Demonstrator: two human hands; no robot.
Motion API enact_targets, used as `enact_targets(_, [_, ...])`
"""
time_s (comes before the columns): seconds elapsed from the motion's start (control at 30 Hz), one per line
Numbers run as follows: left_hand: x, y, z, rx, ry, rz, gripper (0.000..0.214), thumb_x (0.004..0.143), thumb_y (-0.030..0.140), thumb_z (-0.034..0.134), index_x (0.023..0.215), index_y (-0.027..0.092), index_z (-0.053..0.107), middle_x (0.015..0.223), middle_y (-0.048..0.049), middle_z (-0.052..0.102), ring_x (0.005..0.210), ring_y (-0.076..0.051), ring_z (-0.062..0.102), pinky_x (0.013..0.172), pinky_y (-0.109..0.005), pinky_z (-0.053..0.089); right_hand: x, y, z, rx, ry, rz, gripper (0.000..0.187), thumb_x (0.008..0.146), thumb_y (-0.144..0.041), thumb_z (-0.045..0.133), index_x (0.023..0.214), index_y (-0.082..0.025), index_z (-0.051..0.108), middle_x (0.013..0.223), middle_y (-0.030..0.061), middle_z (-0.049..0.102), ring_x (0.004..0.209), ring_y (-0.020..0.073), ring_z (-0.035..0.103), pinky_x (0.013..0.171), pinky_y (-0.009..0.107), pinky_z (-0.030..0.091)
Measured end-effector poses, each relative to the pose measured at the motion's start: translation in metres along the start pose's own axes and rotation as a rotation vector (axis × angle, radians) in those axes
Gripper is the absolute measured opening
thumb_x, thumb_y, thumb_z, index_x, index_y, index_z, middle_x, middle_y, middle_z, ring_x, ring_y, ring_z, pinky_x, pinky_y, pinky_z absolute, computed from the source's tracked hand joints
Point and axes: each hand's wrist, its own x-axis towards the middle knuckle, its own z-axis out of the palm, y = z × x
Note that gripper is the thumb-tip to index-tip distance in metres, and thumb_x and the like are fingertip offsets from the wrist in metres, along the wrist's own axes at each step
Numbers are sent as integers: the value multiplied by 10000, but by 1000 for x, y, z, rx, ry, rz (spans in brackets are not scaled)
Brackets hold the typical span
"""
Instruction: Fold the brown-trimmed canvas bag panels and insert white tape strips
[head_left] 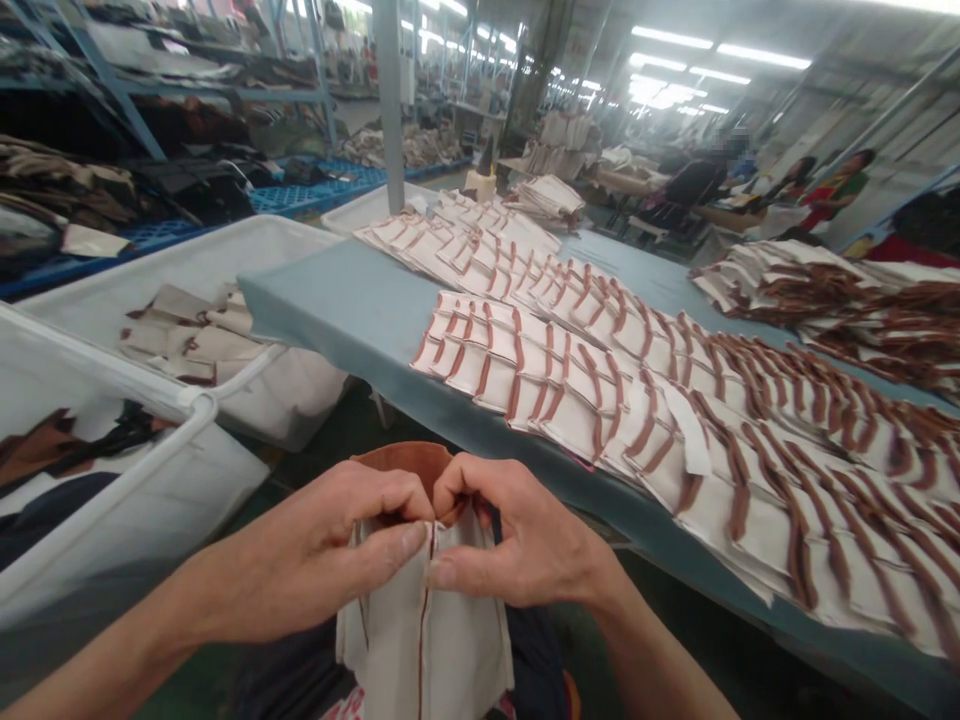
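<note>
- The left hand [315, 550] and right hand [521, 535] meet at the top edge of a cream canvas pouch [424, 650], which hangs upright just below the fingers, its long axis running straight down toward the person's lap.
- The fingers [401, 538] of both hands are curled and closed, pinching the pouch's upper edges, with the thumbs almost touching at its brown centre seam.
- Neither hand is clearly nearer; the pouch sits evenly between them.
- A brown lining [397, 465] shows just beyond the fingers.
- To the right of the fingers, overlapping rows of cream panels with brown strips [517, 365] cover a grey-blue tabletop [337, 310].
- To the left, white fabric bins [225, 250] hold more pieces.
</note>
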Motion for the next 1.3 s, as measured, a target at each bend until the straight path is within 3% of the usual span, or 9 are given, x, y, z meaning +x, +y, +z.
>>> enact_targets(0.1, [1,-1,0,-56,16,2,320,1014,320,490,756,199,636,673,63,546,619,-111,481,567,-211,379,3,-1,2,25,26,-18,323,829,-370,869,824,-208,590,762,-72,566,660,99,473,627,239,379])
enact_targets(0.23, [2,-8,6,-141,43,-2,331,1024,366,524,770,199,653,718,47,603,655,-121,529,597,-209,405,3,5,0,81,-18,-13,305,873,-388,848,853,-204,606,780,-56,579,664,105,483,607,239,374])
enact_targets(0.43, [0,-23,19,-340,76,-11,299,993,376,582,782,186,676,775,16,648,713,-143,566,641,-224,427,0,20,6,264,-58,64,497,856,-607,878,849,-195,598,750,-64,541,635,97,429,560,223,348])
enact_targets(0.53, [-4,-25,22,-373,87,-19,310,982,391,594,763,183,659,735,27,599,688,-138,524,626,-225,407,-2,18,9,291,-52,11,459,900,-559,854,830,-195,583,761,-62,536,650,96,433,585,223,360])
enact_targets(0.67, [-11,-25,23,-351,84,-11,325,1008,392,583,769,185,658,722,44,558,667,-125,495,601,-216,385,-4,4,11,188,-41,10,315,951,-408,776,823,-201,576,746,-58,543,655,104,457,601,229,374])
enact_targets(0.83, [-13,-21,21,-312,114,-9,330,985,389,679,732,186,625,667,76,476,602,-97,398,534,-205,316,-3,-6,17,30,36,-18,156,871,-212,702,795,-209,567,737,-63,545,644,99,484,615,226,395])
enact_targets(1.03, [-17,-19,9,-198,36,17,304,1048,342,588,790,196,654,698,62,546,636,-108,465,572,-207,374,-2,-5,14,6,3,-25,125,928,-259,743,858,-195,661,801,-39,656,671,103,551,637,221,429])
enact_targets(1.3, [-19,-12,-2,51,129,40,273,1035,321,584,850,217,756,708,39,681,628,-127,593,578,-216,437,-2,-8,15,-435,127,-260,77,1017,-203,656,954,-202,700,888,46,806,789,169,729,744,271,514])
